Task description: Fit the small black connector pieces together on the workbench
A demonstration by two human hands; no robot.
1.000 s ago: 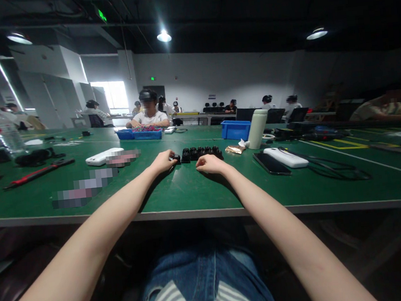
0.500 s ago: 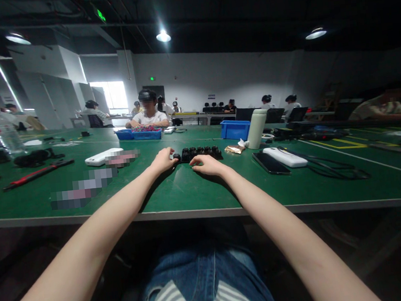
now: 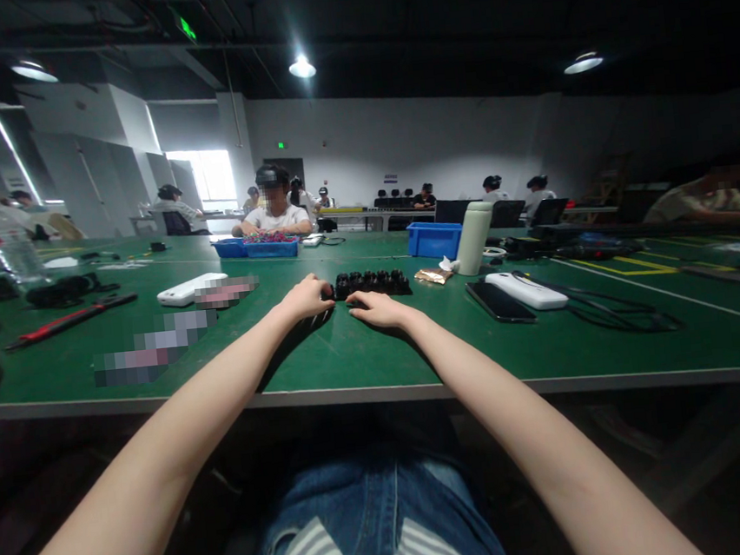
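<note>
While both hands work low over the green table (image 3: pixel 345 363), the left hand (image 3: pixel 310 298) curls against the left end of a row of small black parts (image 3: pixel 374 282), and the right hand (image 3: pixel 379 308) lies just in front of it, fingers bent. Whether either hand is clamped on a part I cannot tell, since the fingertips are small and dark against the row. The step in hand looks like steadying or adjusting the row's left end; the next move probably calls for light, even fingertip pressure, so that no part tips. From the left hand the row lies at three o'clock; from the right, just beyond at twelve. Near three o'clock from the hands lies a dark phone (image 3: pixel 501 301); farther out, a pale green bottle (image 3: pixel 476 237) stands at two, and blue trays (image 3: pixel 272 250) sit at eleven before a co-worker (image 3: pixel 284 214).
</note>
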